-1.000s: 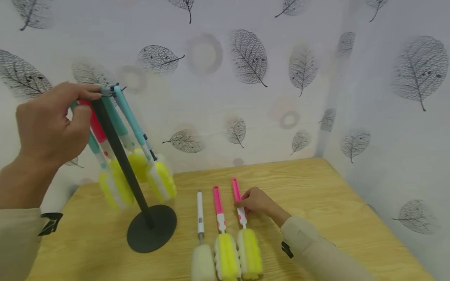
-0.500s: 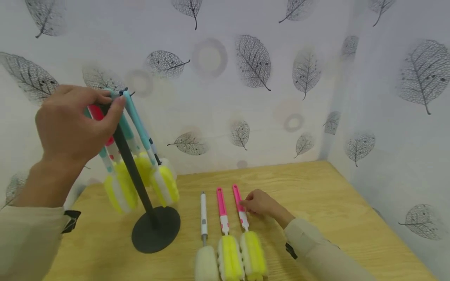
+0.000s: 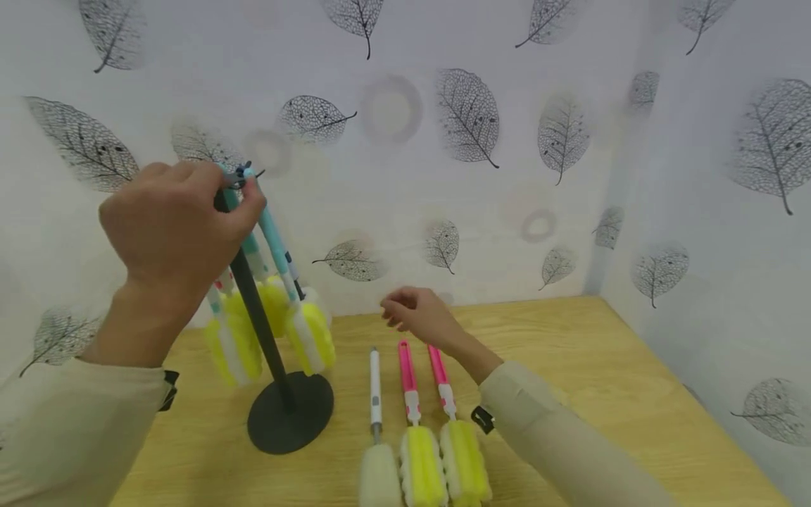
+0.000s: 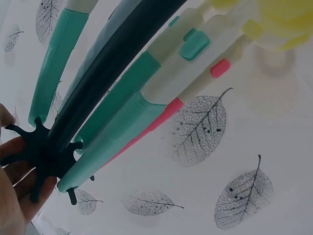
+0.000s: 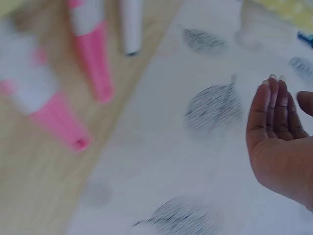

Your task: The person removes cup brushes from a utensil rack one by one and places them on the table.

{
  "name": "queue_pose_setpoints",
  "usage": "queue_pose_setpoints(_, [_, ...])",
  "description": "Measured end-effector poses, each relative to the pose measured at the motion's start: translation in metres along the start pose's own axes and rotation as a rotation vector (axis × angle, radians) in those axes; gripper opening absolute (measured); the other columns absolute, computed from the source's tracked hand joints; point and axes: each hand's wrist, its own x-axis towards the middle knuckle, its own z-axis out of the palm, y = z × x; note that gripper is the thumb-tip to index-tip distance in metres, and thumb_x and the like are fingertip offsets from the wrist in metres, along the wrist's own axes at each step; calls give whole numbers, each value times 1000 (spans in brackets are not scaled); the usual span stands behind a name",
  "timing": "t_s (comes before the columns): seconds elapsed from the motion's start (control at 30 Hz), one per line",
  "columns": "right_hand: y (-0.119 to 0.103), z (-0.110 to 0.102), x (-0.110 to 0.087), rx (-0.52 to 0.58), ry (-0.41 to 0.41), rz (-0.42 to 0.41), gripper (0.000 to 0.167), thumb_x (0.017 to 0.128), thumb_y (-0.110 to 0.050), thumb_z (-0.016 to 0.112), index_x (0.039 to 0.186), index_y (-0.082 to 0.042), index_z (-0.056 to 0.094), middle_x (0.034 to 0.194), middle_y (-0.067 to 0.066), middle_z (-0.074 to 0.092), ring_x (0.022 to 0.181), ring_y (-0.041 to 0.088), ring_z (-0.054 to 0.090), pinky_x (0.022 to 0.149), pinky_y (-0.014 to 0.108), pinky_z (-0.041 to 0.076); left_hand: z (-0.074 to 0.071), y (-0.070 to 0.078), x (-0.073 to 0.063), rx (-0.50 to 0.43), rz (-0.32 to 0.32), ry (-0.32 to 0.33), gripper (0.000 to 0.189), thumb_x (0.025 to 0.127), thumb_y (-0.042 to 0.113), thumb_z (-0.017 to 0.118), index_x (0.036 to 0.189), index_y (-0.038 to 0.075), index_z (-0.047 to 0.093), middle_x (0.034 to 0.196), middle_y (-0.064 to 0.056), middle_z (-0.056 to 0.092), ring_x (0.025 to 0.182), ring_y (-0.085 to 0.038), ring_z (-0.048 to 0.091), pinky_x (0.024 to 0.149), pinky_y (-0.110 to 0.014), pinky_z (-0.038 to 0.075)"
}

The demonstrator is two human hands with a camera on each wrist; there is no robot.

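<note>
My left hand (image 3: 180, 225) grips the top of a black stand (image 3: 261, 324), at its hooked hub (image 4: 46, 152). From the hooks hang several sponge bottle brushes; one teal-handled brush (image 3: 274, 243) shows at the right side. Behind the teal handles, a pink handle (image 4: 146, 129) shows in the left wrist view. My right hand (image 3: 423, 318) is raised above the handle ends of the brushes on the table, fingers loosely bent and holding nothing. Below it lie a middle pink-handled brush (image 3: 408, 370) and a right pink-handled brush (image 3: 438, 365), partly covered by my wrist.
A white-handled brush (image 3: 376, 387) with a cream sponge lies left of the pink ones. The stand's round base (image 3: 285, 426) rests on the wooden table (image 3: 570, 394). Leaf-patterned walls (image 3: 507, 232) rise behind and at the right.
My right hand has let go of the right pink-handled brush, then risen and moved left. My left hand stays on the stand's top; the view has shifted slightly left.
</note>
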Motion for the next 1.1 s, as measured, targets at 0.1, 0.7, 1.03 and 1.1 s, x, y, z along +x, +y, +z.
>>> queue_pose_setpoints(0.1, [-37, 24, 15, 1, -20, -164, 30, 98, -23, 53, 121, -6, 61, 108, 5, 66, 93, 14, 64, 83, 34, 51, 0, 2, -1, 35, 12, -3, 47, 92, 36, 45, 83, -2, 71, 72, -17, 67, 54, -37, 54, 39, -42, 28])
queue_pose_setpoints(0.7, [-105, 84, 44, 49, 119, -402, 26, 91, -23, 65, 112, -6, 66, 100, -2, 68, 83, 1, 63, 73, 20, 51, 3, -2, -4, -10, 20, 63, 37, 90, 25, 45, 63, 1, 52, 54, -16, 52, 41, -33, 37, 40, -37, 18])
queue_pose_setpoints(1.03, [-110, 48, 32, 166, 146, -447, 25, 89, -15, 67, 110, -2, 65, 98, 6, 68, 80, 12, 66, 74, 29, 53, 0, -2, -6, 6, -2, -14, 44, 95, 27, 41, 90, -5, 70, 82, -21, 68, 54, -40, 54, 43, -47, 35])
queue_pose_setpoints(1.1, [-107, 34, 27, 171, 166, -419, 24, 89, -16, 68, 108, -2, 64, 97, 6, 68, 82, 15, 66, 75, 31, 53, 0, -5, -5, 7, -17, -17, 45, 95, 28, 39, 91, -5, 70, 85, -21, 69, 57, -41, 56, 45, -48, 35])
